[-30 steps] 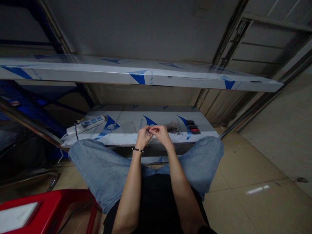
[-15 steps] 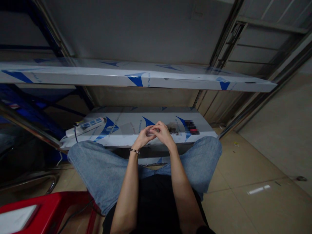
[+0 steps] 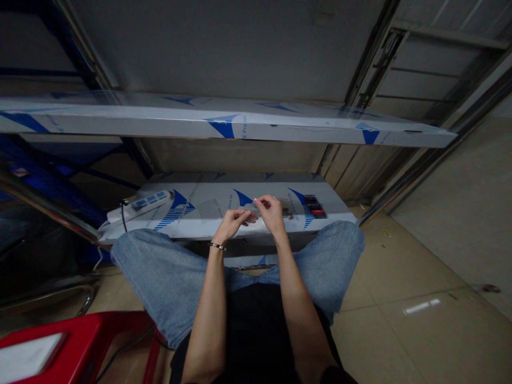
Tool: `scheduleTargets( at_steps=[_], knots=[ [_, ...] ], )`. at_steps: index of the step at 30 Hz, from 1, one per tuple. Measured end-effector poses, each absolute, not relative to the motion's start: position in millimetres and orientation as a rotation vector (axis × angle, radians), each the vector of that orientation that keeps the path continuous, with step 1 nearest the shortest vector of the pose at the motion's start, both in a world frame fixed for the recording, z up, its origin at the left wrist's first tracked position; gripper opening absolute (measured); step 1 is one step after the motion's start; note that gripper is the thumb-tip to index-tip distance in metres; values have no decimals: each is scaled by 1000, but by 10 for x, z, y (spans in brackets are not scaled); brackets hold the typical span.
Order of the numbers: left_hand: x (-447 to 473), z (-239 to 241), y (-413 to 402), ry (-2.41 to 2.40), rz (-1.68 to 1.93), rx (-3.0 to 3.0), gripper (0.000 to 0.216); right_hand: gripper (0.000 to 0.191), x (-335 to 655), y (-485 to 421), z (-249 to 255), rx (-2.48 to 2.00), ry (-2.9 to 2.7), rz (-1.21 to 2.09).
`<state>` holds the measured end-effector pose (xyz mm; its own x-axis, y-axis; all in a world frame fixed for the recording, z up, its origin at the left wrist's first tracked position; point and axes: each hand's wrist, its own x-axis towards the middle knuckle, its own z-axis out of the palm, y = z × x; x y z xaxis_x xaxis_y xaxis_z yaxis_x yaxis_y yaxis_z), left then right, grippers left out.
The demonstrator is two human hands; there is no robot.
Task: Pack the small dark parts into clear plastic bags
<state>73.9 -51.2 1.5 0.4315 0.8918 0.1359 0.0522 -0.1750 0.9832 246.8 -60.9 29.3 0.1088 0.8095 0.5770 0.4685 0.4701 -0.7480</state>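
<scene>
1. A small clear plastic bag (image 3: 253, 211) is pinched between both hands, held just above the front part of the lower shelf; what it holds is too small to make out.
2. The left hand (image 3: 232, 224) grips the bag's near-left end, fingers curled in narrow around it, a dark beaded bracelet (image 3: 217, 246) on the wrist below.
3. The right hand (image 3: 272, 212) pinches the bag's far-right end between thumb and fingertips, the other fingers folded close.
4. Just beyond the right hand, on the shelf, lies a small heap of dark parts (image 3: 286, 209) in clear wrapping, and a little further to that hand's right sit some red and dark pieces (image 3: 316, 207), partly blurred.
5. The lower shelf (image 3: 208, 213) itself is steel, covered in white protective film with blue marks.
6. Well off to the left of the left hand, a white power strip (image 3: 142, 205) lies on the shelf's left end with a dark cord (image 3: 123, 216) running down from it.
7. Above both hands runs an upper shelf (image 3: 224, 125) in the same film.
8. Nearer than the hands, the person's knees in light blue jeans (image 3: 168, 272) spread to either side, over a tiled floor (image 3: 400, 298).
9. Down to the left of the left arm stands a red stool (image 3: 80, 341).
</scene>
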Motion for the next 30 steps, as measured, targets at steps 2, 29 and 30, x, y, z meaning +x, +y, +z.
scheduleTargets(
  at_steps=[2,29,30],
  knots=[
    [745,22,-524,839,902,1574,57,28,2454,-600,272,-1173,-1466,376],
    [836,-90,-478,1001,975,1982,16,48,2230,-757,314,-1292,-2117,836],
    [835,-109,-476,1005,934,2002,18,50,2222,-753,286,-1296,-2123,874]
  ],
)
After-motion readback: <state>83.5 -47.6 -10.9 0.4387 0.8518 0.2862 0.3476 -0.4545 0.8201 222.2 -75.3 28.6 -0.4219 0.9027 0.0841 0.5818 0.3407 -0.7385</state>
